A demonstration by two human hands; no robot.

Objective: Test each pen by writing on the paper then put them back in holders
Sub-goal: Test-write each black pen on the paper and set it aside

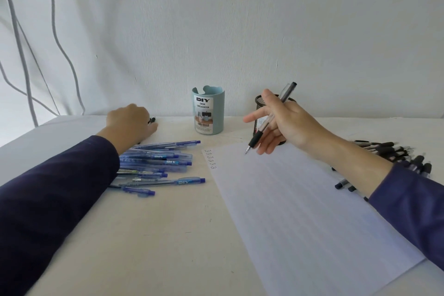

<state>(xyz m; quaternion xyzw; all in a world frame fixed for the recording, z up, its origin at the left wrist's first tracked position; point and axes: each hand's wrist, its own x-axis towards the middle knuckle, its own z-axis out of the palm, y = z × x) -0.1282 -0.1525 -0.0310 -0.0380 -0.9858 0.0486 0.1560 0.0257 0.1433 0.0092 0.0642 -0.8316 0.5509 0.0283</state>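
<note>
On my feed the R hand [286, 125] pinches a clear pen [269, 122] w/ black grip, tip at the far edge of the paper [300, 211], near six lines of "Test". The L hand [129, 122] lies knuckles-up near the back edge of the table [168, 235], fingers curled over a black pen [152, 119]; can't tell if they grip it. Blue pens [158, 163] are heaped btw the L arm and the paper, black pens [389, 151] by the right edge. A blue-grey holder [208, 113] and a black mesh holder [259, 103] stand at the back edge.

Translucent blue plastic pens [158, 163], nine o'clock; pale-blue cylindrical holder [208, 113], twelve; black wire-mesh holder [259, 103], one; faintly lined white paper sheet [300, 199], four; navy sleeves [48, 187].
</note>
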